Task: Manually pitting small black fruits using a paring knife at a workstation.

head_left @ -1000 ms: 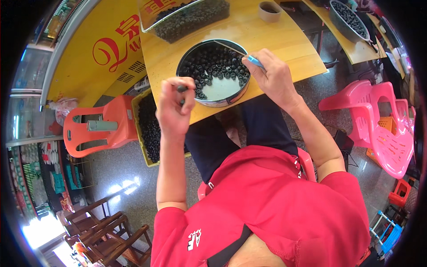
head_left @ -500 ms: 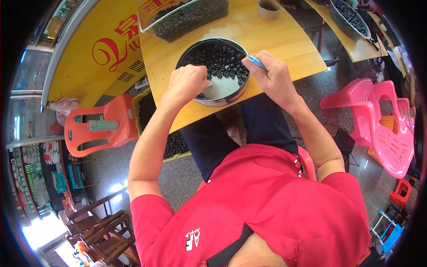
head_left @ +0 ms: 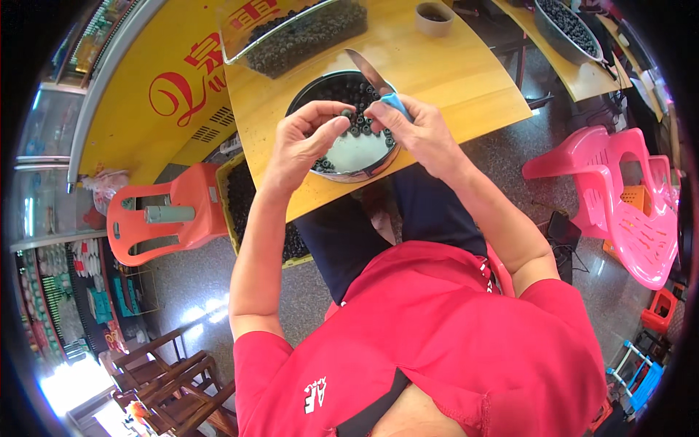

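I am pinching a small dark round piece (head_left: 347, 114) in my left hand (head_left: 306, 138) while my right hand (head_left: 415, 131) is gripping a blue-handled knife (head_left: 378, 84) over the round metal bowl (head_left: 349, 149) on the yellow wooden surface (head_left: 466, 73), a metal tray of dark pieces (head_left: 298, 29) lying just behind

yellow sign (head_left: 156, 87), red lettering, left, perhaps banner

Two bare hands, the left hand (head_left: 302, 142) and the right hand (head_left: 415, 131); one blue-handled knife (head_left: 378, 84); one round metal bowl (head_left: 353, 156) of dark shells; two pink plastic chairs (head_left: 619, 197); one orange plastic stool (head_left: 171, 218); one small round cup (head_left: 435, 18).
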Demonstrator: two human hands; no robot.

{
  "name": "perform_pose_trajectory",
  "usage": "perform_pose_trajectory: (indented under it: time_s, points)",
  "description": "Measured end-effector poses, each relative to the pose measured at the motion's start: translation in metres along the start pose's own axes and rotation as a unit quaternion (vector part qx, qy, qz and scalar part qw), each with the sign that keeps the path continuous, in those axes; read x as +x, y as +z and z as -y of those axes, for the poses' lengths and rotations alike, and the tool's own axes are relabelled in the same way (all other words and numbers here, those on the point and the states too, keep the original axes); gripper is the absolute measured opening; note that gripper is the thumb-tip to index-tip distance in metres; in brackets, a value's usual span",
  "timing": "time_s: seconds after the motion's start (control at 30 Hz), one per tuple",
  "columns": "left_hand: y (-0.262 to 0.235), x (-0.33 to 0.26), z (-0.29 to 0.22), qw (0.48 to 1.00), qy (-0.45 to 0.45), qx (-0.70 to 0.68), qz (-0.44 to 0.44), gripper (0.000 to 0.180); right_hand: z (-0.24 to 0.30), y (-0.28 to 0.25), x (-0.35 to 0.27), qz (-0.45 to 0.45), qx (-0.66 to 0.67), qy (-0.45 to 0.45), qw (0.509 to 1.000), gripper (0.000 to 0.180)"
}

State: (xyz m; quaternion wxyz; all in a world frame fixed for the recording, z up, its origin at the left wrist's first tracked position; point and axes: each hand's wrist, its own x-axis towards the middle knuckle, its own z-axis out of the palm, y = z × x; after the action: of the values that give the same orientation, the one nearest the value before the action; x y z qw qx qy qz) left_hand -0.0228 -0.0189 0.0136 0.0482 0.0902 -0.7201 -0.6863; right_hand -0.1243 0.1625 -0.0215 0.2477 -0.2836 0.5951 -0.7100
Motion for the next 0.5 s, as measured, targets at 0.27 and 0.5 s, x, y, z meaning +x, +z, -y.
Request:
perform_pose_trajectory:
  time_s: [0.27,0.5]
  points:
    - [0.015,-0.012,-0.002,0.996,0.082,0.015,-0.042,0.021,0.013,0.025,0.001,0.001,0.169,0.073,0.983,0.024]
    - [0.020,-0.007,0.015,0.978,0.146,0.106,-0.103,0.018,0.005,0.024,0.003,-0.005,0.270,0.125,0.955,0.021]
